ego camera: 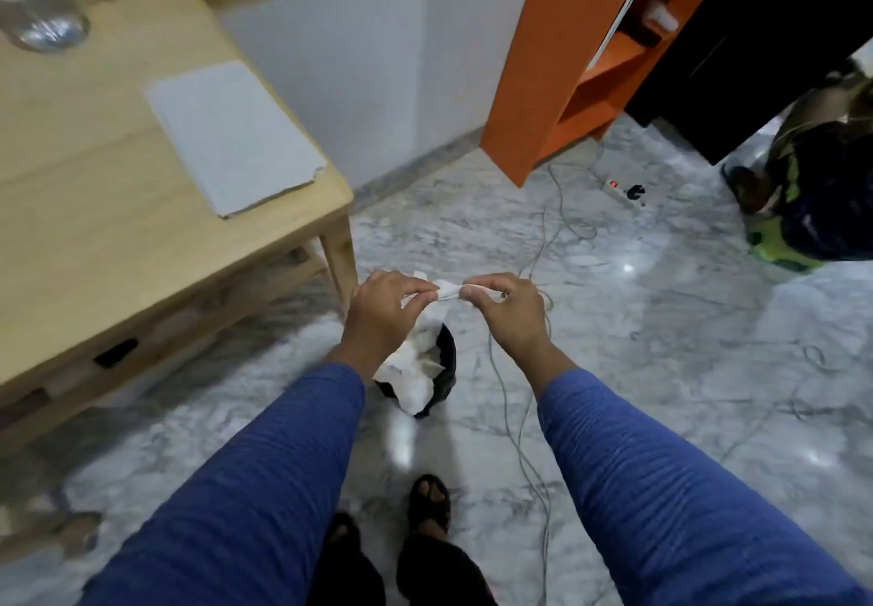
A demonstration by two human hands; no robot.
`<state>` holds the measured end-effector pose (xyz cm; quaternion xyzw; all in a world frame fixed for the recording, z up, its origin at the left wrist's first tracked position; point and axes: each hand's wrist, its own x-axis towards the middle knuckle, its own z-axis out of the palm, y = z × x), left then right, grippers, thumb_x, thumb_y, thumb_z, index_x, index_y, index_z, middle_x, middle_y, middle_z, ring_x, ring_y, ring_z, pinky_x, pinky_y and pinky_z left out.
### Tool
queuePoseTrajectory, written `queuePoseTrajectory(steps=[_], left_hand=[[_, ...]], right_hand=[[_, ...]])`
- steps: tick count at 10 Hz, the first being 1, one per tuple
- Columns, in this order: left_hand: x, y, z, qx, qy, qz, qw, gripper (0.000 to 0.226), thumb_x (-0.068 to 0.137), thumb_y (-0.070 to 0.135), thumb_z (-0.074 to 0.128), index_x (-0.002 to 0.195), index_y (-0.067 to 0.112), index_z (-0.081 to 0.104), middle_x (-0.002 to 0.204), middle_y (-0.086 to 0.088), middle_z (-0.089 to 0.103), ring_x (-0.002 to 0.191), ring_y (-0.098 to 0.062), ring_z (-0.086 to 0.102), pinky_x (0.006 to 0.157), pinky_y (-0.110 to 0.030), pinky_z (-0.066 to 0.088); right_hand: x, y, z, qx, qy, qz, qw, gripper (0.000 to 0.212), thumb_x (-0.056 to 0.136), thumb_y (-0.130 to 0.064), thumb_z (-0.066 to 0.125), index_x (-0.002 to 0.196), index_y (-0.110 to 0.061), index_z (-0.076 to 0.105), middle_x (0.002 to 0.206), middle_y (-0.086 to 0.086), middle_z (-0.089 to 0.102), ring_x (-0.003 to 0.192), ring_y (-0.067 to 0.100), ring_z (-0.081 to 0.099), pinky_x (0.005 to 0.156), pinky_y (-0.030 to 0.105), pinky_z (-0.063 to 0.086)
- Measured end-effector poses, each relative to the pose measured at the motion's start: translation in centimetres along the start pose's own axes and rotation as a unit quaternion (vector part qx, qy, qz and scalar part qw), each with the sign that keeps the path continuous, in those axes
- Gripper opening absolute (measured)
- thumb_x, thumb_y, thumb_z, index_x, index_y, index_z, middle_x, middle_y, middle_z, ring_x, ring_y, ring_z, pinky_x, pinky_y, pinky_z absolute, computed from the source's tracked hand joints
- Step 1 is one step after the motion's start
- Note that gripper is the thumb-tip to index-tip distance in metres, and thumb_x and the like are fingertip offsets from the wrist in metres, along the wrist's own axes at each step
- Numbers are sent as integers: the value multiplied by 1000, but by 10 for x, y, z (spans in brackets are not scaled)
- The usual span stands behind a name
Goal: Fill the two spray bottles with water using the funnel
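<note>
The light wooden counter (pixel 118 189) is standing at the left, carrying a flat grey rectangular board (pixel 234 135) near its right edge and a clear plastic bottle (pixel 40 1) at its far left; a small black bin (pixel 446 355) is sitting on the grey marble floor (pixel 661 322) right of the counter, below both hands; an orange wooden shelf unit (pixel 567 52) is standing far right.

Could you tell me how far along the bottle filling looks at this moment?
Nothing of the filling itself shows: no spray bottles or funnel are in view. In hand: the left hand and right hand pinch a white tissue above the black bin, which holds more tissue. Whether filling is done or still to come cannot be told.
</note>
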<state>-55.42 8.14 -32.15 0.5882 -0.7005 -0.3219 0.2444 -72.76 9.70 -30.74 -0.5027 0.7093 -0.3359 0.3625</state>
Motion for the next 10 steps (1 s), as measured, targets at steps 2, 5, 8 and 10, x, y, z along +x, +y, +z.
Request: queuePoseTrajectory(steps=[2,5,8,10], left_hand=[[23,-74,74,24,-67,-67,995,18,87,34,63,98,25,74,95,-3,72,96,-25,60,84,-45,48],[44,-155,138,57,-152,-121,979,42,91,38,56,128,18,56,126,-5,60,116,-22,53,89,-26,38],[46,-107,89,122,-241,-161,949,46,94,38,50,136,21,46,137,-5,50,123,-23,47,97,-32,39],[-21,-61,25,31,-277,-195,940,33,94,32,51,125,24,54,133,-3,54,116,-19,54,92,-24,43]], right_hand=[[40,92,53,-26,-43,63,997,9,80,-21,72,87,-17,75,102,2,69,93,9,58,73,7,40],[77,174,107,-105,-129,127,978,37,87,-27,64,123,-19,60,128,5,58,118,20,52,92,21,36],[62,114,81,-226,-271,144,924,47,91,-34,56,135,-18,48,130,8,57,120,24,52,97,26,38],[-26,50,36,-173,-294,150,928,37,93,-32,54,128,-19,55,119,5,64,113,19,58,92,15,39]])
